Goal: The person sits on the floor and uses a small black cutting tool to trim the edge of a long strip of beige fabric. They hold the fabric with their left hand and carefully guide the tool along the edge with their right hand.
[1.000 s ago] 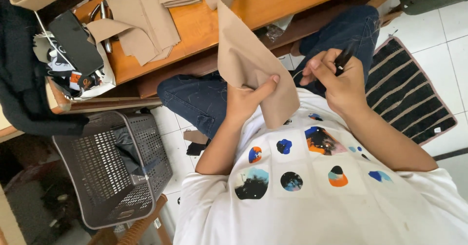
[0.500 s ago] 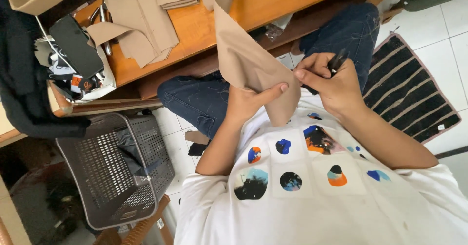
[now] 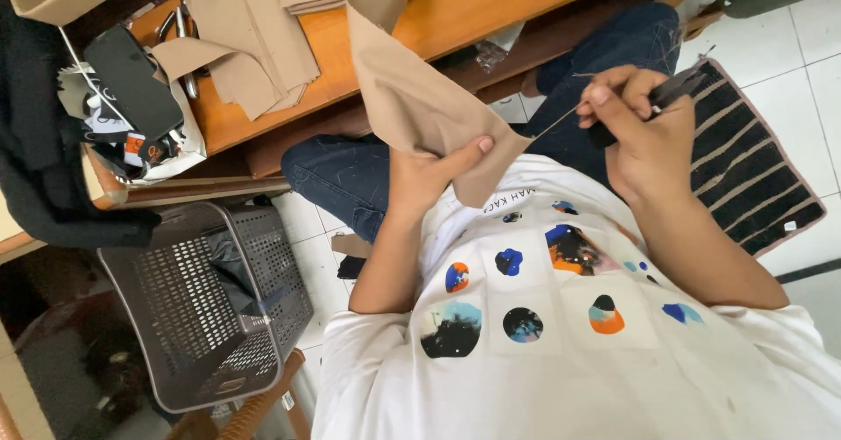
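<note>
My left hand pinches the lower edge of a long tan fabric piece that hangs from the orange wooden table down to my chest. My right hand holds a small black tool and pulls a thin thread taut away from the fabric's corner. Both hands are above my lap, over blue jeans and a white shirt with coloured round patches.
More tan fabric pieces lie on the table beside a black phone and metal scissors. A grey perforated plastic basket stands on the tiled floor at left. A black striped mat lies at right.
My right hand has moved up and to the right, drawing the thread out from the fabric. My left hand has kept its grip and shifted slightly.
</note>
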